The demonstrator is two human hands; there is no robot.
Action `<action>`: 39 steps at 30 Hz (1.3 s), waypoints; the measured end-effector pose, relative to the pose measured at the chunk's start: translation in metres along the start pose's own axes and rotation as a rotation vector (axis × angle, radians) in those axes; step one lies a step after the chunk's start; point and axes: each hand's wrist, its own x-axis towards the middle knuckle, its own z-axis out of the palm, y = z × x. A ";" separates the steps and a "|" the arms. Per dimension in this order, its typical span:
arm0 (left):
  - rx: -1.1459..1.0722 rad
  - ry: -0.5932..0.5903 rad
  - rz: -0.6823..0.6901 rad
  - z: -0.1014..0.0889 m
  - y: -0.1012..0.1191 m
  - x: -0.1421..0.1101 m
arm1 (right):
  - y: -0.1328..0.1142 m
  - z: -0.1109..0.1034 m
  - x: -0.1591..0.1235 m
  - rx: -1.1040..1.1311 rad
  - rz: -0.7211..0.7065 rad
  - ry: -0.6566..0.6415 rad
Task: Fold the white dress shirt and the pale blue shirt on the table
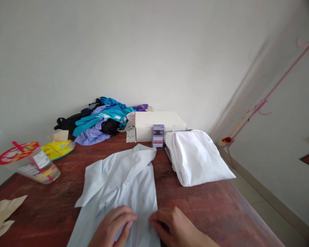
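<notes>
A pale grey-white shirt (pixel 121 178) lies on the wooden table in front of me, folded lengthwise, with its collar end away from me and a sleeve across its left part. My left hand (pixel 115 224) is on the lower part of the shirt, fingers curled and thumb close to them, pinching the cloth. At the shirt's right edge, my right hand (pixel 173 224) is closed with thumb and forefinger on the fabric. The shirt's near end runs out of view below. A stack of folded white clothes (pixel 198 157) sits to the right.
A pile of crumpled clothes (pixel 105 118) and a white box (pixel 159 120) stand against the wall. Leaning on the box is a blurred-out card or phone (pixel 158 136). At left are a plastic drink cup (pixel 41 168), a yellow packet (pixel 58 150) and beige pieces (pixel 5 212). A pink coat rack (pixel 285 75) leans at right.
</notes>
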 end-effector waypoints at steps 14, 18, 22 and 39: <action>-0.066 -0.049 -0.103 0.003 0.000 -0.001 | -0.009 -0.004 0.001 0.041 -0.017 0.080; -0.080 -0.076 -0.128 0.003 0.002 0.000 | -0.010 -0.004 0.001 0.055 -0.017 0.107; -0.087 -0.087 -0.133 0.003 0.002 0.000 | -0.010 -0.004 0.001 0.052 -0.012 0.121; -0.076 -0.053 -0.141 0.005 0.003 -0.001 | -0.008 -0.005 0.001 0.084 -0.008 0.119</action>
